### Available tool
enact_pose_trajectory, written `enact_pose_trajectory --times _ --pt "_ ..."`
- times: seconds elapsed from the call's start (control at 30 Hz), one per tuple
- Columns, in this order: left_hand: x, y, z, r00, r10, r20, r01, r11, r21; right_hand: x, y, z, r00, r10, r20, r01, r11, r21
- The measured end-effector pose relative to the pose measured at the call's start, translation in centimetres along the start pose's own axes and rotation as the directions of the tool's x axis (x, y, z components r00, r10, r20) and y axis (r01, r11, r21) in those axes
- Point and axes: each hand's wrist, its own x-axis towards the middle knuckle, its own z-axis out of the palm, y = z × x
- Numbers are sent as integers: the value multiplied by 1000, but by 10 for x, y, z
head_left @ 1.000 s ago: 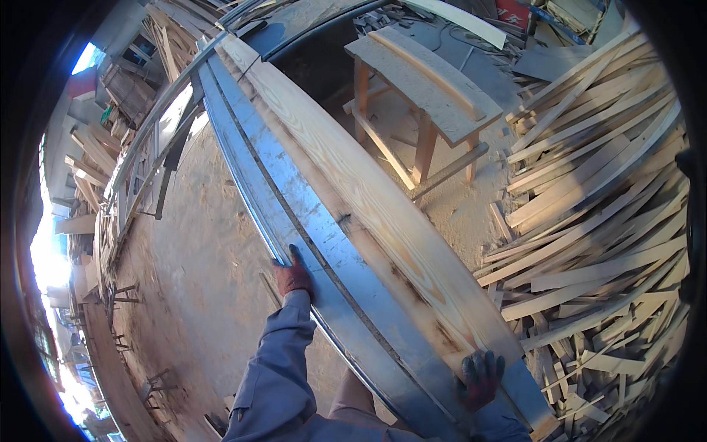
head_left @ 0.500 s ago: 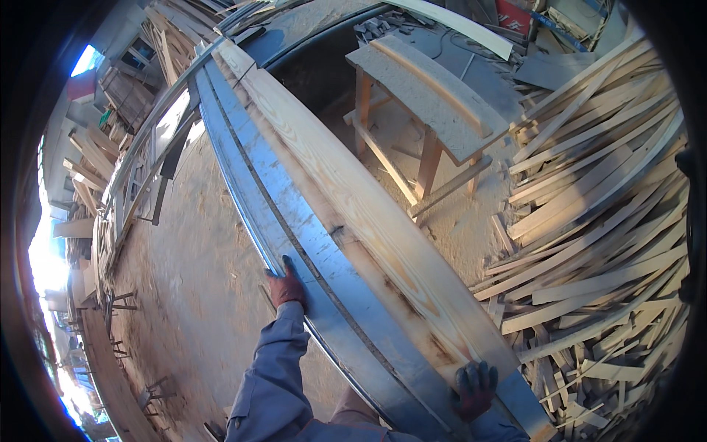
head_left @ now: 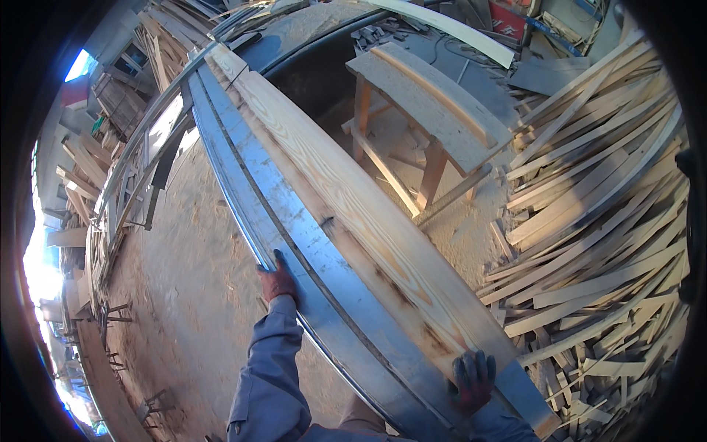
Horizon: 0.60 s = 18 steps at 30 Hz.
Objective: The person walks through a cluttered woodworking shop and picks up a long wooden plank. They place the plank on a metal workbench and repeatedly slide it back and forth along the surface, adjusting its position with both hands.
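Observation:
A long pale wooden plank [head_left: 353, 189] with brown bark-stained streaks lies along a narrow metal-topped bench [head_left: 294, 249] that runs from lower right to upper left. My left hand [head_left: 278, 281], in a dark red glove, is closed over the bench's left edge; its thumb lies on the metal, and the fingers are partly hidden. Flat on the plank's near end rests my right hand [head_left: 473, 379], in a red glove with dark fingertips, its fingers stretched out. A dark groove runs lengthwise in the metal between my left hand and the plank.
Right of the bench is a large heap of thin wood strips [head_left: 589, 214]. A dusty wooden trestle table [head_left: 434, 103] with a curved piece on top stands beyond the plank. More lumber [head_left: 81, 180] leans at the left. Sawdust covers the floor [head_left: 184, 295].
The view has shifted slightly, so the bench and trestle appear a little further left. Both hands keep nearly the same places on the bench and plank.

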Motion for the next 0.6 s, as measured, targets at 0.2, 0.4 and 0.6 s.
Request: enact_pose_trajectory --times 0.2,0.4,0.6 --pt "9 0 12 1000 6 -17 -7 999 -45 5 -2 19 999 7 -31 -7 1000 19" --pt "10 2 18 1000 -21 -19 20 998 -62 6 -1 31 999 -27 -35 28 999 26" --pt "16 -15 29 999 -20 25 22 997 -77 1 0 35 999 -34 19 33 999 26"
